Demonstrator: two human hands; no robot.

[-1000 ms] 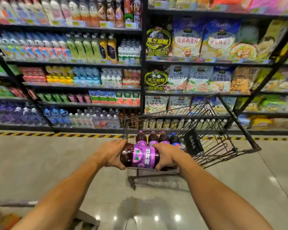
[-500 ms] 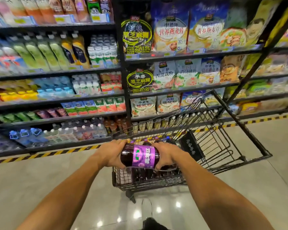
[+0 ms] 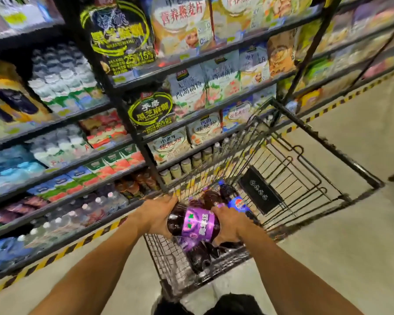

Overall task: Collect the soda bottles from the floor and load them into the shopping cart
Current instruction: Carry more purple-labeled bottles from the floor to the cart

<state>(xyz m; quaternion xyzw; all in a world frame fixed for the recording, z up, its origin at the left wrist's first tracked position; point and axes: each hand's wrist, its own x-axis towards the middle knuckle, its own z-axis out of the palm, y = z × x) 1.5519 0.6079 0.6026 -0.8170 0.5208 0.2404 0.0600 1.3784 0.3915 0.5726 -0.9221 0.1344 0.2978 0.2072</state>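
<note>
Head view: the left hand [image 3: 157, 215] and right hand [image 3: 231, 223] hold a purple-labelled bottle [image 3: 195, 222] on its side, fingers curled round its two ends, over the near end of the cart [image 3: 328, 143]. Other bottles [image 3: 198, 255] sit inside beneath it, with a blue bottle [image 3: 236, 202] just beyond. Shelves [image 3: 132, 126] stand behind.

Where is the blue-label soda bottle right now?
In the head view, the blue-label soda bottle sits inside the shopping cart, just beyond the right hand, which holds a purple-label bottle.
</note>
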